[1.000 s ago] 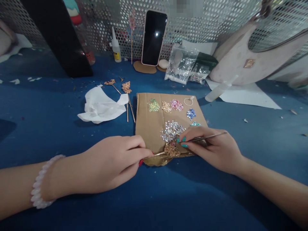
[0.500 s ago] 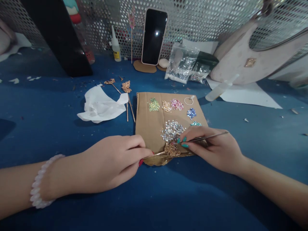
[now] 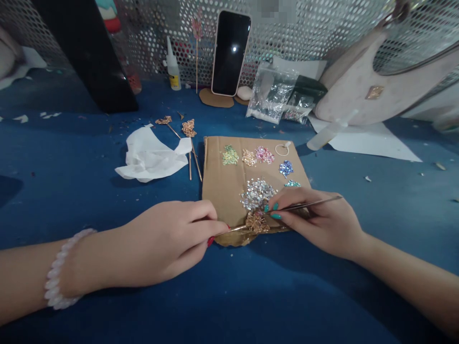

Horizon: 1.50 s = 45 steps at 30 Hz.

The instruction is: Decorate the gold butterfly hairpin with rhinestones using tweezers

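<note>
My left hand (image 3: 172, 241) pinches the stem of a gold hair stick (image 3: 256, 222), whose openwork flower head rests over the near edge of a cardboard sheet (image 3: 222, 191). Held like a pen in my right hand (image 3: 315, 217) are slim metal tweezers (image 3: 304, 205), with their tip at the flower head. The tip itself is too small to make out. Just beyond the flower lies a pile of silver rhinestones (image 3: 257, 193). Smaller piles on the cardboard are green rhinestones (image 3: 230, 155), peach rhinestones (image 3: 248, 157), pink rhinestones (image 3: 265, 155), blue rhinestones (image 3: 286, 168) and teal rhinestones (image 3: 292, 183), partly behind my right hand.
Left of the cardboard lie crumpled white paper (image 3: 152, 155) and more gold hair sticks (image 3: 189, 128). Along the back stand a glue bottle (image 3: 173, 69), a phone (image 3: 231, 52) and plastic bags (image 3: 274, 93). A second bottle (image 3: 322, 136) and a pale handbag (image 3: 353, 91) are at right.
Both hands keep almost the same place and grip at the flower head. The whole view has shifted very slightly.
</note>
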Tool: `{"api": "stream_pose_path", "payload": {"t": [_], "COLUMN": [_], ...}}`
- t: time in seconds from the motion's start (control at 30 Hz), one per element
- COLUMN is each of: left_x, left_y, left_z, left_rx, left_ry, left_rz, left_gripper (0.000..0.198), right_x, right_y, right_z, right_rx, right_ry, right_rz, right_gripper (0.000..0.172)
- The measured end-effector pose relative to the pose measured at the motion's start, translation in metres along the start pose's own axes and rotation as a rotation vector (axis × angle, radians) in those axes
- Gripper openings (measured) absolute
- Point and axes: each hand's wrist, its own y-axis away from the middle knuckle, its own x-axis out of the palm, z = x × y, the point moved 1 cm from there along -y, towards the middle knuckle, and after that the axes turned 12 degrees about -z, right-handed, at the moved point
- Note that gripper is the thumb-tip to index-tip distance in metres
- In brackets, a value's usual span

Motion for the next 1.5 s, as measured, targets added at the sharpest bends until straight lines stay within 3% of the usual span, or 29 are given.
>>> {"api": "stream_pose_path", "payload": {"t": [0.43, 0.63, 0.73, 0.87, 1.0, 1.17, 1.33, 1.5], "left_x": [0.000, -0.001, -0.001, -0.001, -0.002, -0.001, -0.001, 0.000], "left_y": [0.000, -0.001, -0.002, -0.003, -0.003, -0.002, -0.002, -0.001], "left_z": [0.001, 0.001, 0.000, -0.002, -0.005, -0.005, -0.005, -0.005], "left_rx": [0.011, 0.024, 0.053, 0.070, 0.063, 0.068, 0.081, 0.102], "left_ry": [-0.005, -0.026, -0.047, -0.081, -0.107, -0.145, -0.167, -0.169], "left_rz": [-0.006, 0.000, -0.034, -0.056, -0.046, -0.033, -0.039, -0.052], "left_gripper": [0.034, 0.033, 0.032, 0.032, 0.032, 0.033, 0.033, 0.033], "right_x": [0.000, -0.002, -0.001, 0.002, 0.002, 0.000, 0.001, 0.001], "right_y": [0.001, -0.004, -0.005, -0.004, -0.007, -0.011, -0.011, -0.009], "right_z": [0.000, 0.000, -0.003, -0.003, -0.005, -0.010, -0.008, -0.009], "right_rx": [-0.001, -0.114, 0.022, 0.191, 0.182, 0.110, 0.094, 0.185], "right_ry": [-0.040, -0.038, -0.083, -0.245, -0.219, -0.067, -0.122, -0.178], "right_rz": [0.002, -0.121, -0.151, -0.089, -0.119, -0.284, -0.232, -0.147], "right_gripper": [0.004, 0.007, 0.002, 0.008, 0.012, 0.017, 0.018, 0.017]}}
